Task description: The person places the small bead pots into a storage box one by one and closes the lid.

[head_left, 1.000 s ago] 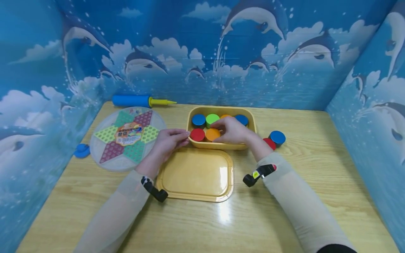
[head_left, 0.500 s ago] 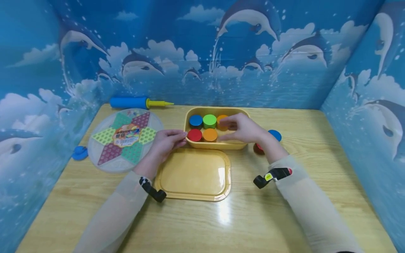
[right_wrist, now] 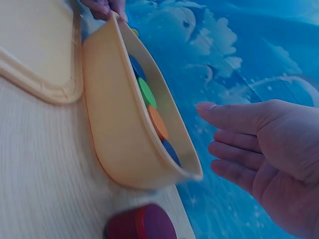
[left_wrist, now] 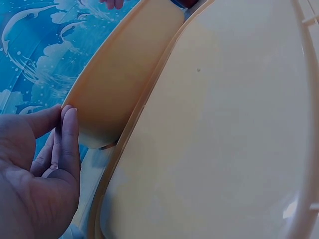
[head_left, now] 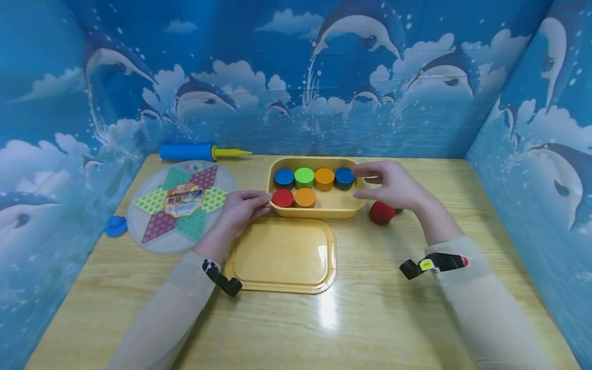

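A yellow plastic box (head_left: pixel 339 211) holds round lidded tubs: a red tub (head_left: pixel 282 198) and an orange tub (head_left: pixel 305 198) in front, and blue, green, orange and blue ones along the back. My left hand (head_left: pixel 243 210) pinches the box's left rim between thumb and fingers, as the left wrist view shows. Over the box's right end is my right hand (head_left: pixel 393 185), fingers spread and holding nothing. Below it, on the table, stands a red tub (head_left: pixel 382 213), also seen in the right wrist view; another tub behind it is mostly hidden by the hand.
The box's yellow lid (head_left: pixel 282 257) lies flat in front of it. To the left are a round Chinese checkers board (head_left: pixel 185 205), a blue pump (head_left: pixel 187 151) with a yellow nozzle, and a small blue object (head_left: pixel 115 226). Dolphin-printed cloth walls (head_left: pixel 296 128) border the table.
My right hand has moved right, from over the middle of the box to past its right end, uncovering the back row's orange and blue tubs. My left hand stays on the rim.
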